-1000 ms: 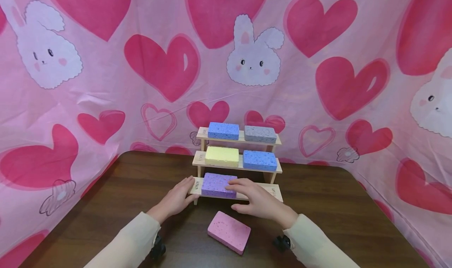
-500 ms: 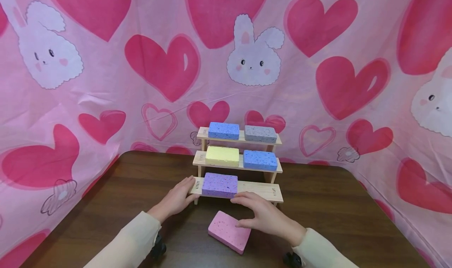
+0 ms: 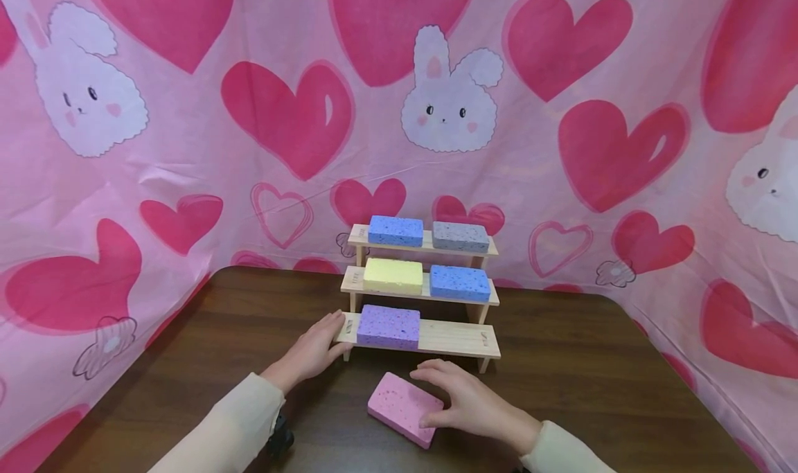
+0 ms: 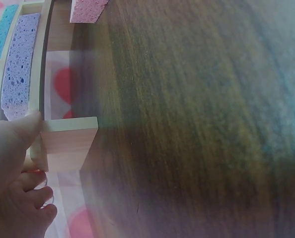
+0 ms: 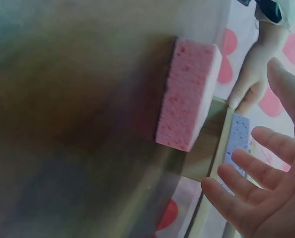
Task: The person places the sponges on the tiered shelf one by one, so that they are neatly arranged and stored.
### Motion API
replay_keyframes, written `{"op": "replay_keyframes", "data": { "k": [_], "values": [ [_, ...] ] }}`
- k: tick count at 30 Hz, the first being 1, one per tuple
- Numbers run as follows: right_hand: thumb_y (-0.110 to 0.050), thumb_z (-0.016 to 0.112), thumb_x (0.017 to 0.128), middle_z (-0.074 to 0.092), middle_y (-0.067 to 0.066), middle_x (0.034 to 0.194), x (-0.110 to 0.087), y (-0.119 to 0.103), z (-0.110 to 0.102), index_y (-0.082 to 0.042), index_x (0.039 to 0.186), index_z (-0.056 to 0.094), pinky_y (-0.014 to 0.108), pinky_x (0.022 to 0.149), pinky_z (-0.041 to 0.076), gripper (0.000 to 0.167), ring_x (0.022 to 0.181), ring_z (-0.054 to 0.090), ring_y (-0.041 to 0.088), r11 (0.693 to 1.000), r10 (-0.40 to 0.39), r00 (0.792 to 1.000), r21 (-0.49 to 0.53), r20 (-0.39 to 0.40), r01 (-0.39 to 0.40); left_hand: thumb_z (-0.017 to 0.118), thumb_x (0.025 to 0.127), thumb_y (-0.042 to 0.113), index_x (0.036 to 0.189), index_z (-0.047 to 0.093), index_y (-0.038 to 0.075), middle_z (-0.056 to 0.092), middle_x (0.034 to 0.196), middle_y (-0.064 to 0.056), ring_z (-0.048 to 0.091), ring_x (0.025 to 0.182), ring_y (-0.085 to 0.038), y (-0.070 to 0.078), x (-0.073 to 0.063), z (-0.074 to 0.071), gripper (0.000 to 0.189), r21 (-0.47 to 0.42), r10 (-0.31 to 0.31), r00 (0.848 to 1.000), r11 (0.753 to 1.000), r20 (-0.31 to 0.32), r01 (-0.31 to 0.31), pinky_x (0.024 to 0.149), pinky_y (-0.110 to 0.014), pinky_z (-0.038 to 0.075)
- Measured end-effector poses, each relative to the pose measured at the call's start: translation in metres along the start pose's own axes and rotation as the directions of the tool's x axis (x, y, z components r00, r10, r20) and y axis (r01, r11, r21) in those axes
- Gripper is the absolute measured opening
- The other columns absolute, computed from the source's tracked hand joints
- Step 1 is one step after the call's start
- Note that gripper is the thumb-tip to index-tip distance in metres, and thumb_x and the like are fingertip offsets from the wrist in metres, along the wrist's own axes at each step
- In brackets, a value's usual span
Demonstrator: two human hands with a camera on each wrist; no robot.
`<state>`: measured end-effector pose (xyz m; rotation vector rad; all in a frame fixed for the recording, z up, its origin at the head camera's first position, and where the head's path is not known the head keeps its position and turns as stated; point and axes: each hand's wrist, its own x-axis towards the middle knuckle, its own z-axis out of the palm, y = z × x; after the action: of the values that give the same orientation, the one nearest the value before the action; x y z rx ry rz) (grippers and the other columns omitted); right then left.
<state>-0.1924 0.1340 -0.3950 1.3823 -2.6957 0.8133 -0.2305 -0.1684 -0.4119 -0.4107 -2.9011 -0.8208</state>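
Note:
My left hand (image 3: 313,348) grips the left end of the lowest step of a three-step wooden display stand (image 3: 458,336); in the left wrist view its thumb lies along the front edge with the fingers curled around the end. A purple sponge (image 3: 388,327) sits on that step, right beside this hand. A pink sponge (image 3: 404,407) lies flat and at a slant on the table before the stand. Over its right side hovers my right hand (image 3: 470,400), fingers and thumb spread apart. From the right wrist view, this hand (image 5: 266,183) holds nothing and is clear of the pink sponge (image 5: 187,94).
On the middle step are a yellow sponge (image 3: 393,276) and a blue sponge (image 3: 459,283). Another blue sponge (image 3: 395,230) and a grey sponge (image 3: 460,236) stand on the top step. A brown wooden table (image 3: 573,376) carries everything, backed by a pink heart-patterned cloth (image 3: 386,154).
My right hand has drawn back from the purple sponge, down and slightly right, to above the pink sponge. The left hand and all the sponges have stayed in place.

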Motion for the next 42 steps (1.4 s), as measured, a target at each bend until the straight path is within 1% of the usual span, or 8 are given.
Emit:
{"op": "replay_keyframes", "data": {
  "k": [5,11,15,23,27,32,37,42],
  "values": [
    [-0.043,0.072,0.077,0.050,0.010,0.126,-0.003,0.002,0.008,-0.008,0.124,0.057,0.037,0.093,0.041,0.060,0.115,0.046,0.021,1.000,0.011,0.999,-0.008,0.032,-0.011,0.066,0.085,0.022,0.136,0.040,-0.004,0.033,0.142,-0.021,0.027,0.131,-0.038,0.000,0.000,0.000,0.063,0.011,0.009,1.000,1.000,-0.003,-0.009,0.103,-0.050,0.025],
    [-0.050,0.068,0.076,0.047,0.011,0.130,-0.007,0.001,0.014,-0.014,0.125,0.057,0.039,0.092,0.042,0.062,0.117,0.044,0.023,0.999,0.042,0.997,-0.003,0.065,-0.042,0.066,0.086,0.023,0.136,0.040,-0.004,0.033,0.142,-0.021,0.027,0.131,-0.038,0.000,0.000,0.001,0.063,0.011,0.007,1.000,1.000,-0.006,-0.007,0.103,-0.050,0.026],
    [-0.052,0.069,0.074,0.048,0.011,0.129,-0.009,0.002,0.018,-0.017,0.125,0.057,0.039,0.092,0.042,0.063,0.116,0.045,0.023,0.999,0.031,0.997,-0.027,0.068,-0.030,0.066,0.086,0.022,0.136,0.040,-0.004,0.033,0.142,-0.021,0.027,0.131,-0.037,0.001,0.001,0.000,0.062,0.013,0.011,1.000,1.000,-0.005,-0.011,0.103,-0.050,0.025],
    [-0.053,0.071,0.072,0.050,0.010,0.127,-0.010,0.004,0.022,-0.018,0.124,0.058,0.039,0.088,0.045,0.064,0.113,0.048,0.021,0.997,0.015,0.997,-0.074,0.078,-0.010,0.066,0.086,0.024,0.137,0.039,-0.002,0.032,0.143,-0.020,0.026,0.132,-0.036,0.000,0.001,0.001,0.064,0.004,-0.013,1.000,1.000,0.003,0.013,0.103,-0.051,0.025],
    [-0.052,0.072,0.072,0.050,0.008,0.126,-0.010,0.003,0.021,-0.019,0.124,0.058,0.039,0.087,0.045,0.063,0.111,0.049,0.021,0.997,0.025,0.995,-0.080,0.099,-0.017,0.066,0.086,0.025,0.138,0.038,-0.002,0.032,0.144,-0.020,0.025,0.132,-0.036,0.000,0.002,0.001,0.065,0.001,-0.018,1.000,1.000,0.004,0.018,0.103,-0.051,0.025],
    [-0.050,0.073,0.072,0.051,0.008,0.124,-0.010,0.002,0.021,-0.018,0.122,0.059,0.038,0.089,0.044,0.061,0.110,0.049,0.021,0.996,0.019,0.995,-0.084,0.095,-0.011,0.066,0.086,0.024,0.138,0.038,-0.002,0.031,0.144,-0.019,0.025,0.132,-0.036,0.000,0.002,0.001,0.065,-0.001,-0.023,1.000,1.000,0.007,0.023,0.104,-0.051,0.024],
    [-0.043,0.076,0.073,0.052,0.005,0.120,-0.010,0.003,0.021,-0.017,0.120,0.060,0.033,0.087,0.045,0.056,0.105,0.049,0.016,0.997,0.011,0.996,-0.072,0.088,-0.005,0.066,0.086,0.024,0.138,0.037,-0.001,0.031,0.144,-0.018,0.024,0.133,-0.035,0.000,0.002,0.001,0.065,-0.001,-0.029,1.000,1.000,0.011,0.029,0.104,-0.051,0.024],
    [-0.034,0.076,0.073,0.052,0.003,0.119,-0.011,0.005,0.018,-0.017,0.118,0.061,0.031,0.084,0.045,0.051,0.103,0.049,0.014,0.996,0.002,0.997,-0.089,0.079,0.006,0.066,0.086,0.024,0.138,0.037,-0.001,0.031,0.144,-0.019,0.024,0.133,-0.036,0.001,0.002,0.001,0.065,0.000,-0.029,1.000,1.000,0.010,0.029,0.104,-0.051,0.024]
  ]
}}
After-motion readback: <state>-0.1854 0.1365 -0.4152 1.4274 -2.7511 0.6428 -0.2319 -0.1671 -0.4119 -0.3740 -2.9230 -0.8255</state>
